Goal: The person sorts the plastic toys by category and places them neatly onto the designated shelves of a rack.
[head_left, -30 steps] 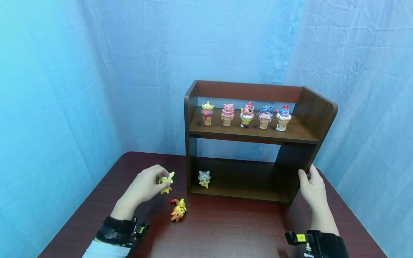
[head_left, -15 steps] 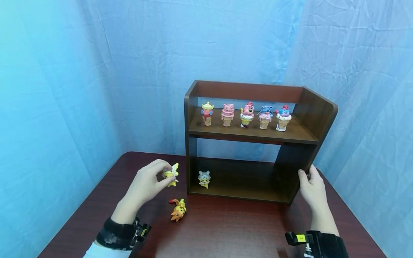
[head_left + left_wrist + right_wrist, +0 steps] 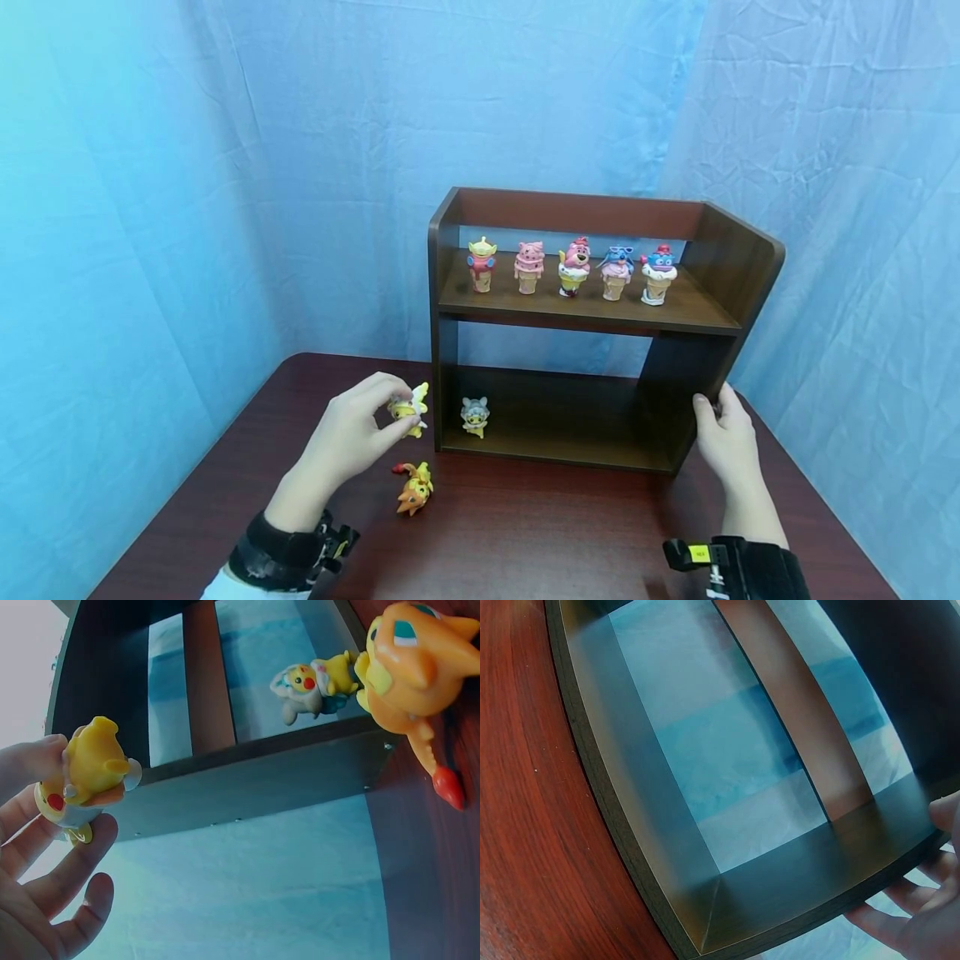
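My left hand (image 3: pixel 348 429) pinches a small yellow-and-white figurine (image 3: pixel 96 761) between thumb and fingers, just off the left side of the dark wooden shelf (image 3: pixel 585 318). Below that hand an orange-and-yellow figurine (image 3: pixel 415 489) with a red-tipped tail lies on the table. A grey-hooded yellow figurine (image 3: pixel 475 416) stands at the left end of the lower compartment. My right hand (image 3: pixel 726 433) grips the shelf's right side panel by its front edge, thumb on the inner side and fingers outside, as the right wrist view shows.
Several ice-cream-cone figurines (image 3: pixel 573 267) stand in a row on the upper board of the shelf. The reddish-brown table (image 3: pixel 525 533) extends in front of it. Blue cloth (image 3: pixel 360 167) hangs behind and at both sides.
My left hand has lifted the yellow-and-white figurine and carried it to the right, closer to the shelf. My right hand, the shelf and the other figurines have not moved.
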Demonstrator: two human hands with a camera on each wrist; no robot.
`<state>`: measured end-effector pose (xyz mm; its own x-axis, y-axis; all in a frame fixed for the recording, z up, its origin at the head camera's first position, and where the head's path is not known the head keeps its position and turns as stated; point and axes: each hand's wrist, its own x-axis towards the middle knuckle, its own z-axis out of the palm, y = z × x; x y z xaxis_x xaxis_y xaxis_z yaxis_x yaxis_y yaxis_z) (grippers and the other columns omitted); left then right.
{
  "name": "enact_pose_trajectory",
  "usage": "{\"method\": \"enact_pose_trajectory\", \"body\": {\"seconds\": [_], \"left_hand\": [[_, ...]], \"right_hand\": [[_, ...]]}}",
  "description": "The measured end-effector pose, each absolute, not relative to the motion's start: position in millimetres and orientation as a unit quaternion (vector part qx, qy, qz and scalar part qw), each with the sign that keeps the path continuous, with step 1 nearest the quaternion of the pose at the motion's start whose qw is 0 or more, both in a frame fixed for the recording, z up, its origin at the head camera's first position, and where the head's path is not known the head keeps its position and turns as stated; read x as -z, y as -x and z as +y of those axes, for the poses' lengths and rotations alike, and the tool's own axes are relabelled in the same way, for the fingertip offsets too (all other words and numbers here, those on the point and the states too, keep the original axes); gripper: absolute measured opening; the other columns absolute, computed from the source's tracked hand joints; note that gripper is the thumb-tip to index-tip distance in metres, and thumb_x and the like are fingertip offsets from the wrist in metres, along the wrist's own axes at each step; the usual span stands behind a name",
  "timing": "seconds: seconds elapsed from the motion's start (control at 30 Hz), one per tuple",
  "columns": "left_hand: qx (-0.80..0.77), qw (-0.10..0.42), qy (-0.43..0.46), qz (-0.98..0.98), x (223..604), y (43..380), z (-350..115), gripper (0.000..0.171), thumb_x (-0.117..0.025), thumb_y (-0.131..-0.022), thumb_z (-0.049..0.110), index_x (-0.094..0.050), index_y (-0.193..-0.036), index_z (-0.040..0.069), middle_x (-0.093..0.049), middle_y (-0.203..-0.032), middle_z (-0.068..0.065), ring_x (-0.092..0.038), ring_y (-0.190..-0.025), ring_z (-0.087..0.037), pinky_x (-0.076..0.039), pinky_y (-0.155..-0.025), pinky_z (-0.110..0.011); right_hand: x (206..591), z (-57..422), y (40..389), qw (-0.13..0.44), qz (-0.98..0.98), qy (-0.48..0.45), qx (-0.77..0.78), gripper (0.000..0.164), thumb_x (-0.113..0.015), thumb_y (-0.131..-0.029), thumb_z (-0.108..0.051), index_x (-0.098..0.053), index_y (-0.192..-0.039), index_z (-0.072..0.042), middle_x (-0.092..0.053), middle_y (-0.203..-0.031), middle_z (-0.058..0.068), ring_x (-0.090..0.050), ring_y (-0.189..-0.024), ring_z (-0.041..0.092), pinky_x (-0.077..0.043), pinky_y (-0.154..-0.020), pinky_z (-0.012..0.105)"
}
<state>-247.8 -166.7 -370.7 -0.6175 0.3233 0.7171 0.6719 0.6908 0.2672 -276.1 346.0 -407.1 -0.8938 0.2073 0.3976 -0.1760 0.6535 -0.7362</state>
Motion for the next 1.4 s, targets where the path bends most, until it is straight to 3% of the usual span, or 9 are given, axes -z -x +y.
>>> {"method": "enact_pose_trajectory", "body": {"seconds": [0.23, 0.47, 0.73, 1.13, 1.4], "left_hand": [[0.264, 0.335, 0.311, -0.849, 372, 245, -157, 0.028, -0.088, -0.08, 0.017, -0.068, -0.1, 0.017, -0.066, -0.106, 0.008, -0.06, -0.084, -0.008, -0.054, -0.068, -0.028], [0.258, 0.309, 0.303, -0.864, 374, 242, -148, 0.029, -0.09, -0.079, 0.019, -0.068, -0.097, 0.019, -0.065, -0.106, 0.01, -0.061, -0.084, -0.006, -0.053, -0.066, -0.025], [0.239, 0.3, 0.32, -0.866, 380, 243, -139, 0.031, -0.091, -0.077, 0.019, -0.068, -0.098, 0.015, -0.065, -0.104, 0.006, -0.061, -0.073, -0.009, -0.049, -0.06, -0.022], [0.217, 0.291, 0.341, -0.867, 381, 245, -116, 0.029, -0.088, -0.081, 0.019, -0.069, -0.102, 0.013, -0.065, -0.105, 0.005, -0.058, -0.067, -0.008, -0.051, -0.063, -0.022], [0.233, 0.256, 0.332, -0.878, 373, 249, -98, 0.031, -0.087, -0.083, 0.019, -0.068, -0.106, 0.015, -0.065, -0.107, 0.005, -0.064, -0.082, -0.01, -0.056, -0.073, -0.023]], "right_hand": [[408, 346, 275, 0.228, -0.881, 0.011, -0.415, 0.052, -0.034, -0.111, -0.037, -0.039, -0.154, -0.008, -0.049, -0.142, 0.032, -0.048, -0.126, 0.052, -0.041, -0.089, 0.068], [408, 346, 275, 0.232, -0.88, 0.009, -0.414, 0.052, -0.034, -0.111, -0.037, -0.039, -0.154, -0.008, -0.05, -0.141, 0.032, -0.05, -0.124, 0.051, -0.042, -0.088, 0.066], [409, 346, 277, 0.229, -0.879, 0.014, -0.419, 0.052, -0.034, -0.111, -0.037, -0.04, -0.153, -0.008, -0.049, -0.144, 0.032, -0.048, -0.127, 0.052, -0.041, -0.091, 0.068], [410, 348, 279, 0.232, -0.875, 0.009, -0.425, 0.052, -0.035, -0.11, -0.036, -0.038, -0.155, -0.009, -0.047, -0.147, 0.031, -0.046, -0.13, 0.053, -0.039, -0.095, 0.07], [410, 348, 279, 0.233, -0.875, 0.009, -0.423, 0.052, -0.034, -0.11, -0.037, -0.039, -0.155, -0.01, -0.047, -0.147, 0.03, -0.046, -0.13, 0.053, -0.04, -0.094, 0.07]]}}
